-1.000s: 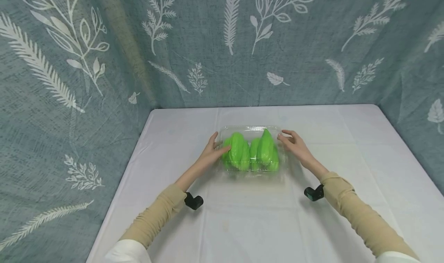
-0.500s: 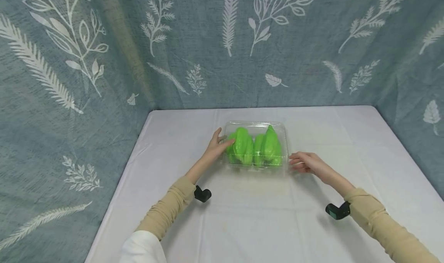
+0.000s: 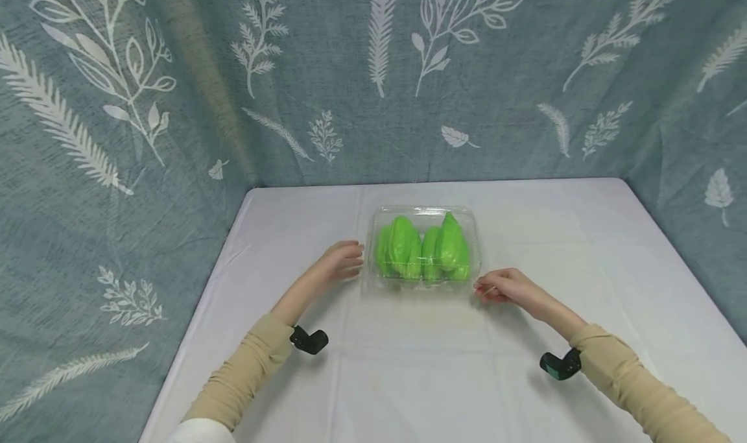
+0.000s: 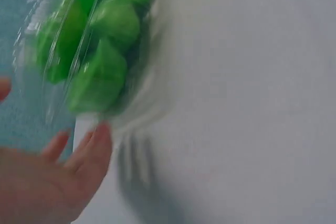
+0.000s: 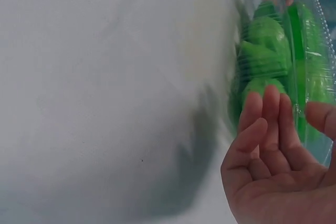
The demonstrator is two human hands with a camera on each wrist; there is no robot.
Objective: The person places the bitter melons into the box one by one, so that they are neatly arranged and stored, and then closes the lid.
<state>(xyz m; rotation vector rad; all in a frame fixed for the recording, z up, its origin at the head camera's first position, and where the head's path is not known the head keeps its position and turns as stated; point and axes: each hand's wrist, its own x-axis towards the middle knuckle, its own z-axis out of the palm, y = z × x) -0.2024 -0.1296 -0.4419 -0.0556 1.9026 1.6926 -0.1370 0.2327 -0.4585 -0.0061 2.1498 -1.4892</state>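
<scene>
A clear plastic clamshell box (image 3: 369, 235) stands on the table with its lid down. Inside it lie several bright green, ridged star fruits (image 3: 403, 245), seen through the plastic. My left hand (image 3: 338, 263) is just off the box's left side, fingers loosely extended toward it; in the left wrist view a gap shows between the fingertips (image 4: 102, 129) and the box. At the near right corner is my right hand (image 3: 510, 287), holding nothing. In the right wrist view its fingers (image 5: 271, 103) are gently bent and overlap the box's end.
A white cloth covers the table (image 3: 420, 365). Blue-green curtains (image 3: 350, 60) with white leaf prints hang behind and at both sides. A black wrist camera sits on each wrist, the left camera (image 3: 309, 340) and the right camera (image 3: 560, 364).
The box was first set slightly farther back and right, then moved a little left in view. My left hand has let go and drawn back left; my right hand has come down to the near corner.
</scene>
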